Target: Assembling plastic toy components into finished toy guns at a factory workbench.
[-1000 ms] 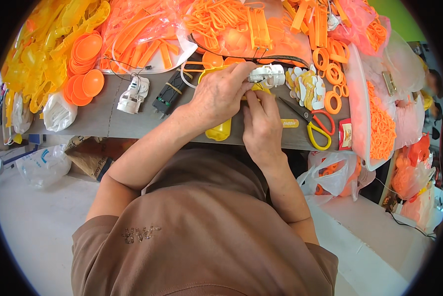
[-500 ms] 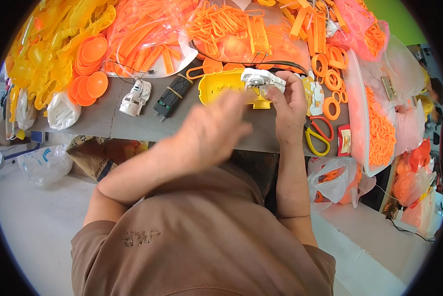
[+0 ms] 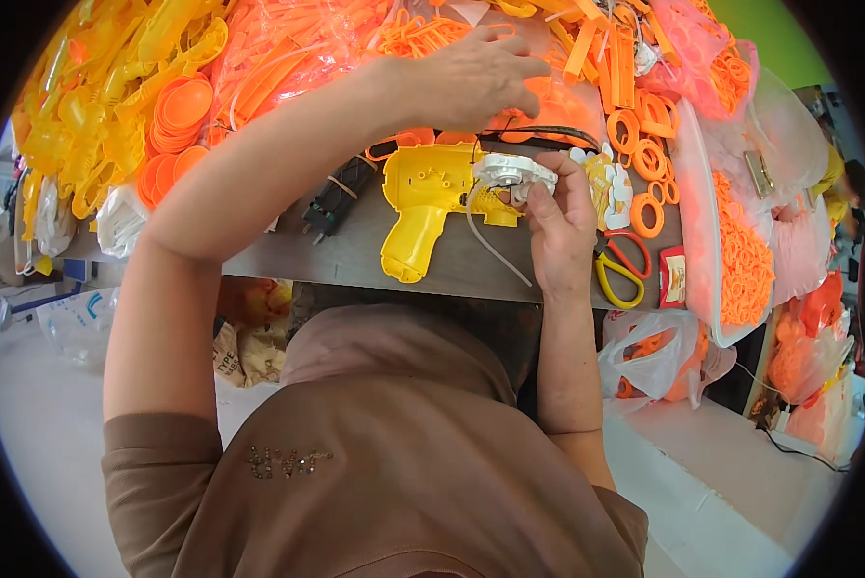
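Note:
In my right hand [image 3: 563,217] is a white plastic mechanism [image 3: 511,171], pinched between thumb and fingers. It sits over the right part of a yellow pistol-shaped shell half [image 3: 415,217], which lies on the table with its handle toward me. From beside the mechanism a thin clear tube [image 3: 490,246] curves down across the table. My left hand [image 3: 476,77] is stretched across to the far side, above a heap of orange plastic parts [image 3: 560,101]. Its fingers are apart, and I see nothing held in them. Part of the orange heap is hidden behind this hand and forearm.
Left of the shell lies a black battery holder [image 3: 338,193]. Scissors [image 3: 620,275] with red and yellow handles lie to the right, by orange rings [image 3: 647,214] and a bin of small orange rings [image 3: 741,260]. Yellow parts [image 3: 95,106] are piled at far left.
My left hand has moved up and away from the white mechanism to the far orange parts, uncovering the yellow handle and the clear tube. My right hand keeps its hold in nearly the same place.

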The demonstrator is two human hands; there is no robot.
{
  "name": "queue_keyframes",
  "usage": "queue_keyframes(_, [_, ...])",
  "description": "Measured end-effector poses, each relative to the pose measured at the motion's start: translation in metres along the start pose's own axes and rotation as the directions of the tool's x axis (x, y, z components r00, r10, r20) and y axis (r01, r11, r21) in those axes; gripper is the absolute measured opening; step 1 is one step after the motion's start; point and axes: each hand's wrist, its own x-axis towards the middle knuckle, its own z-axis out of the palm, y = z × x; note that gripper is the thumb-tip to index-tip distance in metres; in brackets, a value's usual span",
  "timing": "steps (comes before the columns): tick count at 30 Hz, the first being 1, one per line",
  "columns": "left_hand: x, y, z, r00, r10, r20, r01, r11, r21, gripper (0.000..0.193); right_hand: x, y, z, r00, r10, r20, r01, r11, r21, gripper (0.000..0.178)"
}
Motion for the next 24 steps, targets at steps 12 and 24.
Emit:
queue_keyframes(12, [-0.064, 0.047, -0.076, 0.93, -0.259, 0.262, 0.247, 0.966, 0.077, 0.014, -0.008, 0.002, 0.003, 0.997, 0.013, -0.076, -0.007, 0.996, 0.085, 0.027])
queue_keyframes(24, [-0.09, 0.085, -0.054, 0.763, -0.644, 0.058, 0.601, 0.673, -0.431, 0.04, -0.008, 0.011, 0.018, 0.973, -0.187, -0.133, 0.106, 0.88, -0.462, 0.032])
